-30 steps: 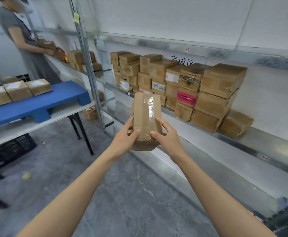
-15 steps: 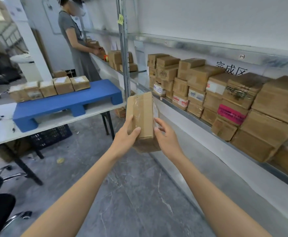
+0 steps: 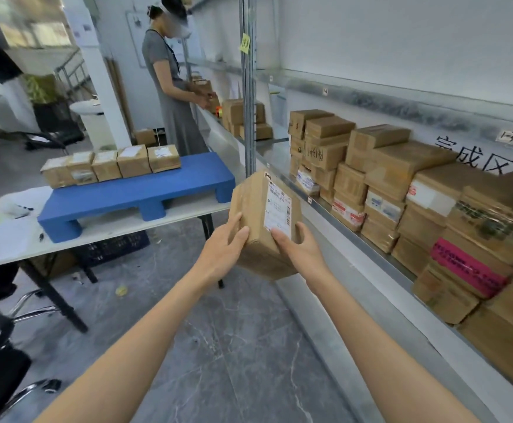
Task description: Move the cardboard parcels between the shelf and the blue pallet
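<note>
I hold one cardboard parcel [image 3: 258, 209] with a white label in front of me, above the floor. My left hand [image 3: 223, 250] grips its left lower side and my right hand [image 3: 298, 250] grips its right lower side, thumbs on the front. The blue pallet [image 3: 133, 190] lies on a white table to the left, with a row of several parcels [image 3: 112, 164] along its far edge. The metal shelf [image 3: 371, 251] runs along the right, stacked with many cardboard parcels [image 3: 401, 190].
A person in a grey dress [image 3: 173, 96] stands at the far end of the shelf, handling a box. A shelf upright [image 3: 249, 87] rises between pallet and shelf. A dark crate [image 3: 115, 245] sits under the white table [image 3: 11, 239]. Chairs [image 3: 2, 346] stand at the lower left.
My view has swung left, bringing the blue pallet and table closer to centre. The parcel has turned in my hands so its white label now faces me.
</note>
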